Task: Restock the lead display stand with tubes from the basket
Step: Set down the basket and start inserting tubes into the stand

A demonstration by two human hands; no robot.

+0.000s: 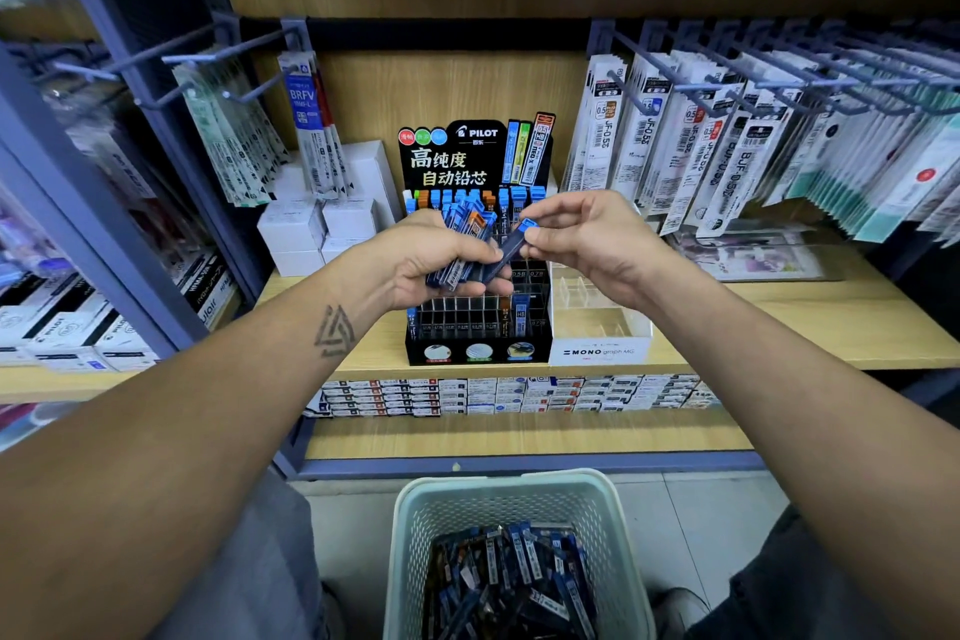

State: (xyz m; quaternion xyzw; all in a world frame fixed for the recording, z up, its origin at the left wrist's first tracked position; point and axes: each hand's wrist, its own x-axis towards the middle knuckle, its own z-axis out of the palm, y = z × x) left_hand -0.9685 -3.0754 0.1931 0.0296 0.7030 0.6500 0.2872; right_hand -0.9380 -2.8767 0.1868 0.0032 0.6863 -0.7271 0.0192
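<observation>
The black lead display stand (478,353) sits on the wooden shelf, its back rows filled with blue- and orange-capped tubes, its front slots mostly bare. My left hand (415,260) grips a bundle of lead tubes (460,244) in front of the stand. My right hand (587,237) pinches a single dark tube with a blue cap (511,244), whose lower end lies against the left hand's fingers. On the floor below stands a pale green basket (514,494) holding several loose tubes (509,582).
A clear MONO organiser (597,327) stands right of the stand, white boxes (317,229) to its left. Refill packs hang on hooks (727,83) at both sides. Flat boxes (509,395) fill the shelf below. My knees flank the basket.
</observation>
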